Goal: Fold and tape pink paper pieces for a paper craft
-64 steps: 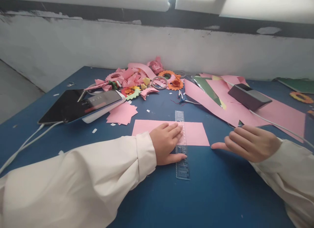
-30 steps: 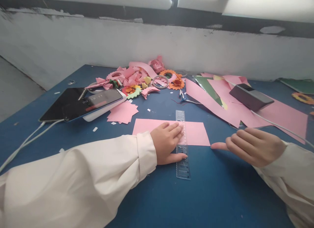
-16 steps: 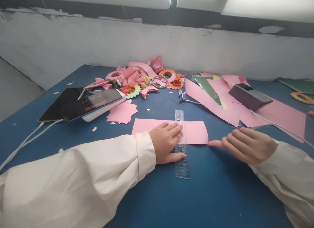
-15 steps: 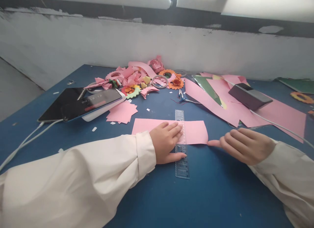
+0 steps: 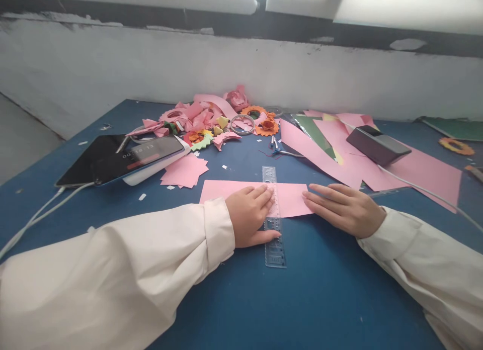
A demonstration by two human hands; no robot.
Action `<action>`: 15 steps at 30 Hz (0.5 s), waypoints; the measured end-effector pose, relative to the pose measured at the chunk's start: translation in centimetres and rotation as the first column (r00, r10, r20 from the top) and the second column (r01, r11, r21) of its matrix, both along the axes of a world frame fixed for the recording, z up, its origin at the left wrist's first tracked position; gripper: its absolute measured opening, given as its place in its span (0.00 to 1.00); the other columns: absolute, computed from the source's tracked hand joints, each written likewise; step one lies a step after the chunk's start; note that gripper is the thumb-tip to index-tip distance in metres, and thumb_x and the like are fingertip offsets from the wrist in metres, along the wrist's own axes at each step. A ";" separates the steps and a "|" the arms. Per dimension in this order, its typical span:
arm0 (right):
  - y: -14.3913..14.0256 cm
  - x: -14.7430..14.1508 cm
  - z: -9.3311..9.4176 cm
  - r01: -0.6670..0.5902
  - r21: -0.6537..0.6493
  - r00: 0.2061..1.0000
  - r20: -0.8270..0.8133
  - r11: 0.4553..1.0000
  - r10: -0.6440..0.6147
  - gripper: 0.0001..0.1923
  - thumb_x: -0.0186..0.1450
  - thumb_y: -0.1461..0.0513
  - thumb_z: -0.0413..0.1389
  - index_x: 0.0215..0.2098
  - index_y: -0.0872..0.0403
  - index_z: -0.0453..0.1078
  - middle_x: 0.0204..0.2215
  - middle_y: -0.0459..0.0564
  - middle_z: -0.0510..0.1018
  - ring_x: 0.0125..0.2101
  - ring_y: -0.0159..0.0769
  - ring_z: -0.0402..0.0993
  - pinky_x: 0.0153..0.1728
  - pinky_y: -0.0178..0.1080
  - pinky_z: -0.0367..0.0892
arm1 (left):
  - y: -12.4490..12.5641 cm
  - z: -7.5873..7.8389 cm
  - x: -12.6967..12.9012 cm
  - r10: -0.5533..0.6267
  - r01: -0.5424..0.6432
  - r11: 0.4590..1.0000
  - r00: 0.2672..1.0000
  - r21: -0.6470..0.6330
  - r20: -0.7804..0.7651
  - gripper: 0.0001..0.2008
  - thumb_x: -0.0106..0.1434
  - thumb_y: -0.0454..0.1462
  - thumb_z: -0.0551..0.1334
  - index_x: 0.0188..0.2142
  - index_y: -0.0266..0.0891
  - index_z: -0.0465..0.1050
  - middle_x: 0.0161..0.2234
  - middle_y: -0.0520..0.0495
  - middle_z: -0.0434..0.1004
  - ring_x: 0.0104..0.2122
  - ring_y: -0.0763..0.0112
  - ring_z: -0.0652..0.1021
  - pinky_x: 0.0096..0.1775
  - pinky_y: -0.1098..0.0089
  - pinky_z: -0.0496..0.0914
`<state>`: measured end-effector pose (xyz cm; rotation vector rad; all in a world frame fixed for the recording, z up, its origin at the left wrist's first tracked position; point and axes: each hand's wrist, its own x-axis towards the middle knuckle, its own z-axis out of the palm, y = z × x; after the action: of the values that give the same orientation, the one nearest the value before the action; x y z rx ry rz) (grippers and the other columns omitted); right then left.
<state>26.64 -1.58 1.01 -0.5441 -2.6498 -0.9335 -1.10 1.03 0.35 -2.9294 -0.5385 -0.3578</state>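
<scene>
left hand (image 5: 248, 216): flat, fingers spread, pressing clear ruler (image 5: 273, 216) onto pink paper strip (image 5: 290, 199)
right hand (image 5: 341, 209): open, fingertips on strip's right end (nothing pinched)

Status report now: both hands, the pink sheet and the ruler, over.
Left hand flat, pressing clear ruler across pink sheet. Right hand open, fingers on sheet's right end. Nothing in the way.
</scene>
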 end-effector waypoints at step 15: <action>0.3 0.4 -0.4 -0.006 -0.023 1.000 -0.014 1.000 0.006 0.09 0.65 0.70 0.51 0.43 0.60 0.69 0.41 0.53 0.79 0.45 0.39 0.73 0.41 0.39 0.69 | -0.4 0.4 -1.3 0.009 -0.009 1.000 1.000 0.001 -0.003 0.32 0.67 0.50 0.47 0.52 0.20 0.67 0.54 0.27 0.67 0.56 0.47 0.69 0.55 0.56 0.67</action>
<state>27.06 -1.28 0.58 -0.5459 -2.6512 -0.8960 -2.44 0.59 0.72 -2.9251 -0.5503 -0.3531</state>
